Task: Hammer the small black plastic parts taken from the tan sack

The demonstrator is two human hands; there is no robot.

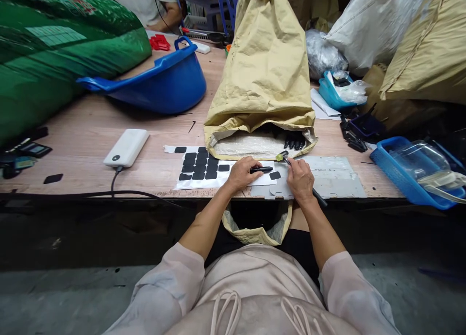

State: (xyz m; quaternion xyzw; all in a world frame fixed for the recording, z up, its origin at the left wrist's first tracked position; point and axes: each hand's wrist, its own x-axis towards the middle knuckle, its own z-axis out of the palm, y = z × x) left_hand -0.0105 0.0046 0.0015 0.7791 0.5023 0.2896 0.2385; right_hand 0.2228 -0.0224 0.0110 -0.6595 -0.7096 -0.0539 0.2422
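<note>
My left hand [241,174] is closed on a small black, elongated part [262,169], held low over the table edge. In my right hand [300,179] is a small hammer [282,156]; its yellowish head points toward the black part, and its dark handle comes out below my wrist. Under my hands lie a white sheet [235,180] with rows of black rounded stickers [199,162] and a grey plate [335,177]. One loose black sticker [275,175] sits between my hands. Just beyond, the open mouth of a tan sack [265,82] shows several shiny black parts [294,144].
A blue basin [163,82] and a white power bank [126,148] with a cable stand left. Green bagging [65,43] fills the far left. At right are a blue basket [404,170] and stuffed sacks [425,53]. Another open bag [236,230] is at my lap.
</note>
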